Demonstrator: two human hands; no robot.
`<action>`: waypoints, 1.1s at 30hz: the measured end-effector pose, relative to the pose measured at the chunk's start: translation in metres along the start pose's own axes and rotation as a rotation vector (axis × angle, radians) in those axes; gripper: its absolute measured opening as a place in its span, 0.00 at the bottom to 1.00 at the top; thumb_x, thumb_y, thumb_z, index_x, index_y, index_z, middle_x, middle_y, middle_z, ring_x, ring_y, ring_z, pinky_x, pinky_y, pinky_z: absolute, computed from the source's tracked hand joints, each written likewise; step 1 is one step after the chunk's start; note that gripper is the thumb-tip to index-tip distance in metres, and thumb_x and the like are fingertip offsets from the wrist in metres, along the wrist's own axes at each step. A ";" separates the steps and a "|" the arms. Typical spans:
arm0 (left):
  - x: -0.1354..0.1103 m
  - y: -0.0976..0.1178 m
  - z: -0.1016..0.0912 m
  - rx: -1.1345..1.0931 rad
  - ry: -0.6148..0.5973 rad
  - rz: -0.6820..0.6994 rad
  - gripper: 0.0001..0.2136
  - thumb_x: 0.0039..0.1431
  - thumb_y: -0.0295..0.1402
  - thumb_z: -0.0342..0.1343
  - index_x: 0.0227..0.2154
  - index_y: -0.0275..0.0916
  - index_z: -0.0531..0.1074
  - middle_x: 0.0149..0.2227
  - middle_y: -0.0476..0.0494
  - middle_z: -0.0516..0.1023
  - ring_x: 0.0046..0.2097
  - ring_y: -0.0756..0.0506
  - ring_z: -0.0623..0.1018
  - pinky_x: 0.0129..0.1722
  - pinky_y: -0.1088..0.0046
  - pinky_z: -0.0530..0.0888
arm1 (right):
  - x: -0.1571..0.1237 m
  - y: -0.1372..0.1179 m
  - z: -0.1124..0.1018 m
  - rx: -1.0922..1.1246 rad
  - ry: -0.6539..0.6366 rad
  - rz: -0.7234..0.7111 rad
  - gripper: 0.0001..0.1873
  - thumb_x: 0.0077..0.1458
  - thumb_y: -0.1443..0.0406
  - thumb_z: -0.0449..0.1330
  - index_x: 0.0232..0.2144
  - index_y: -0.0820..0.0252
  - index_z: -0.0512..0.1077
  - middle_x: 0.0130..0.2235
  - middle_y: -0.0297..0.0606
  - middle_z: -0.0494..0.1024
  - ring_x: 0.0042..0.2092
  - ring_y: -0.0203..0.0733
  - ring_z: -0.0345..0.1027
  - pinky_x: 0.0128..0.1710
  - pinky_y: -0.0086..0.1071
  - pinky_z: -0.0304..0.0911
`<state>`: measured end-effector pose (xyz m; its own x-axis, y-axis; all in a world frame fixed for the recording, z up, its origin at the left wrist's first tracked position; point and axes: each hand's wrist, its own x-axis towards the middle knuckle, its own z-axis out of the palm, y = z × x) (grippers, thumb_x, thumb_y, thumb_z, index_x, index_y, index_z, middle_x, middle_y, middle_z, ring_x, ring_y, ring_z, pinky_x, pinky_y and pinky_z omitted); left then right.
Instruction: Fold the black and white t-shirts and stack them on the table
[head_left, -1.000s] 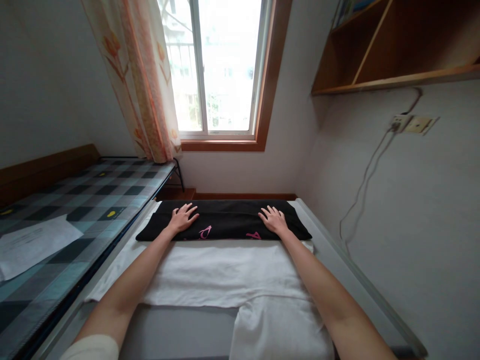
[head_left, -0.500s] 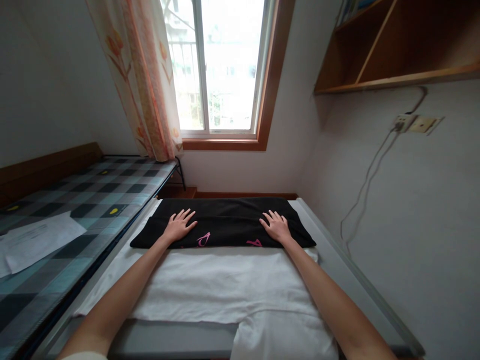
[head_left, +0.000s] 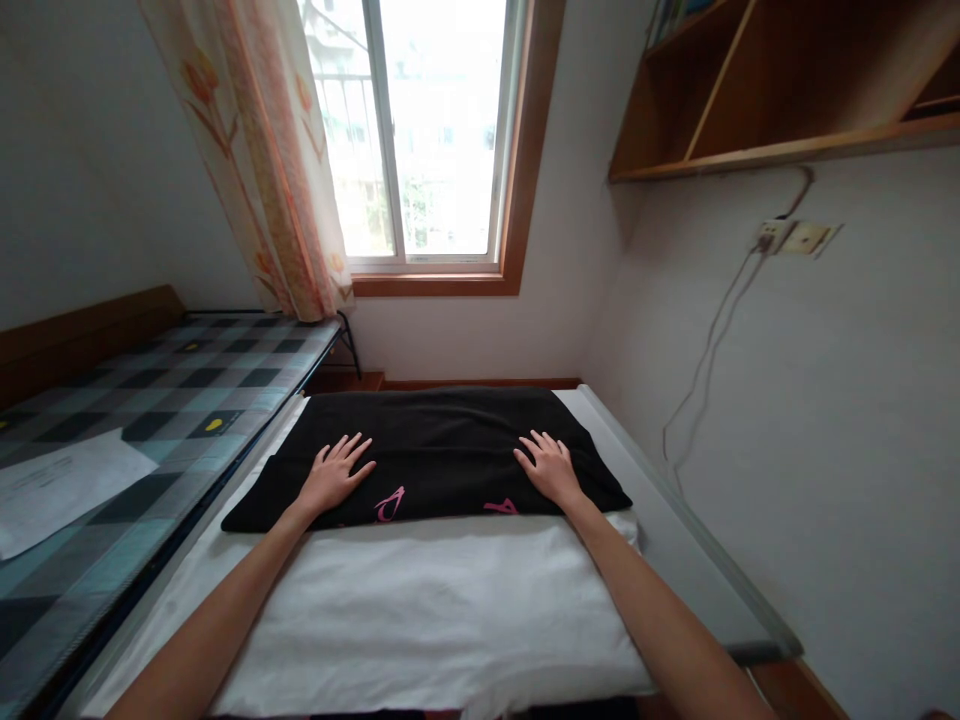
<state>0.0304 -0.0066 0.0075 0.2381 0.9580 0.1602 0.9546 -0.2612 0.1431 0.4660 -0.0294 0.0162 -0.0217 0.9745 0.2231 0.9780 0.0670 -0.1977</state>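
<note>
My left hand (head_left: 335,477) lies flat, fingers spread, on the left part of a black cloth (head_left: 435,425) with pink marks along its near edge. Farther right, my right hand (head_left: 551,468) presses on the same cloth, its fingers stretched out too. The black cloth looks folded into a wide band. Under its near side spreads a white cloth (head_left: 450,610) with a few soft creases, reaching the table's near edge. Both lie on a light grey table (head_left: 675,540). Neither hand grips anything.
At the left stands a bed with a checked mattress (head_left: 247,378) and white papers (head_left: 71,485) on it. A curtain (head_left: 262,170) hangs beside the window (head_left: 442,140). On the right wall are a wooden shelf (head_left: 750,150) and a socket (head_left: 795,237) with a hanging cord.
Both hands have slid toward me, and the near edges of the black and white cloths have come closer. More of the black cloth shows beyond my fingers. The view has shifted slightly right.
</note>
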 end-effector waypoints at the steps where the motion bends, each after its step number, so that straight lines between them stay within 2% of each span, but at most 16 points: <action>1: 0.000 -0.001 0.000 -0.013 0.008 -0.004 0.26 0.64 0.50 0.43 0.62 0.50 0.61 0.66 0.45 0.59 0.67 0.38 0.55 0.63 0.54 0.52 | 0.000 0.002 -0.002 0.016 0.028 -0.008 0.25 0.65 0.53 0.44 0.54 0.55 0.71 0.61 0.42 0.67 0.63 0.49 0.55 0.62 0.46 0.43; 5: 0.004 -0.012 -0.003 -0.079 0.077 0.012 0.20 0.66 0.43 0.41 0.54 0.47 0.71 0.61 0.44 0.67 0.63 0.40 0.64 0.61 0.58 0.58 | 0.000 0.022 -0.013 -0.038 0.130 -0.012 0.21 0.65 0.59 0.44 0.43 0.55 0.76 0.50 0.43 0.75 0.52 0.47 0.65 0.60 0.45 0.46; 9: 0.003 -0.030 -0.012 -0.099 0.144 0.064 0.16 0.64 0.41 0.45 0.44 0.44 0.75 0.53 0.43 0.74 0.55 0.41 0.71 0.55 0.61 0.65 | 0.001 0.047 -0.019 -0.169 0.130 0.114 0.19 0.64 0.56 0.47 0.38 0.57 0.75 0.44 0.45 0.75 0.47 0.50 0.65 0.48 0.42 0.56; 13: -0.001 -0.041 -0.020 -0.047 0.153 0.016 0.13 0.61 0.42 0.49 0.36 0.43 0.75 0.46 0.43 0.76 0.48 0.40 0.73 0.49 0.61 0.67 | 0.003 0.056 -0.017 -0.190 0.089 0.165 0.18 0.65 0.55 0.47 0.36 0.57 0.73 0.42 0.45 0.74 0.44 0.50 0.64 0.41 0.39 0.55; 19: -0.002 -0.040 -0.022 0.040 0.195 -0.006 0.13 0.63 0.42 0.47 0.34 0.42 0.74 0.40 0.43 0.77 0.45 0.40 0.73 0.47 0.61 0.64 | 0.007 0.056 -0.015 -0.231 0.252 0.084 0.16 0.63 0.55 0.51 0.34 0.59 0.72 0.39 0.44 0.74 0.43 0.48 0.62 0.42 0.39 0.49; 24: -0.001 -0.041 -0.019 0.066 0.202 0.001 0.12 0.62 0.41 0.48 0.33 0.43 0.74 0.39 0.42 0.77 0.44 0.39 0.73 0.46 0.60 0.65 | 0.007 0.061 -0.010 -0.211 0.279 0.067 0.14 0.62 0.57 0.53 0.31 0.58 0.73 0.36 0.44 0.75 0.41 0.48 0.63 0.41 0.39 0.49; 26: -0.001 -0.035 -0.021 0.066 0.219 0.006 0.12 0.62 0.40 0.48 0.35 0.43 0.75 0.41 0.41 0.77 0.44 0.38 0.74 0.46 0.60 0.65 | 0.007 0.057 -0.011 -0.183 0.312 0.068 0.13 0.62 0.59 0.53 0.31 0.58 0.74 0.37 0.45 0.75 0.42 0.50 0.63 0.42 0.40 0.50; 28: -0.001 -0.019 -0.025 0.038 0.247 0.037 0.13 0.63 0.39 0.48 0.40 0.43 0.76 0.45 0.40 0.77 0.47 0.38 0.74 0.47 0.59 0.65 | 0.006 0.043 -0.014 -0.111 0.339 0.033 0.13 0.62 0.61 0.52 0.33 0.58 0.75 0.38 0.46 0.75 0.43 0.50 0.64 0.44 0.41 0.51; 31: 0.000 0.023 -0.025 -0.059 0.234 0.161 0.17 0.66 0.41 0.44 0.51 0.45 0.72 0.53 0.41 0.74 0.54 0.39 0.72 0.53 0.59 0.64 | 0.003 0.004 -0.016 0.079 0.307 -0.129 0.15 0.64 0.60 0.49 0.38 0.57 0.75 0.43 0.44 0.76 0.47 0.47 0.66 0.50 0.40 0.53; 33: 0.001 0.057 -0.019 -0.112 0.164 0.270 0.20 0.67 0.43 0.41 0.57 0.48 0.67 0.60 0.43 0.69 0.60 0.40 0.67 0.58 0.58 0.60 | -0.001 -0.029 -0.011 0.184 0.225 -0.257 0.19 0.65 0.56 0.48 0.45 0.56 0.75 0.50 0.42 0.75 0.52 0.45 0.65 0.55 0.39 0.52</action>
<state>0.0812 -0.0232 0.0343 0.4394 0.8226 0.3610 0.8332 -0.5234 0.1784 0.4398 -0.0346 0.0326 -0.1953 0.8510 0.4876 0.8926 0.3602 -0.2713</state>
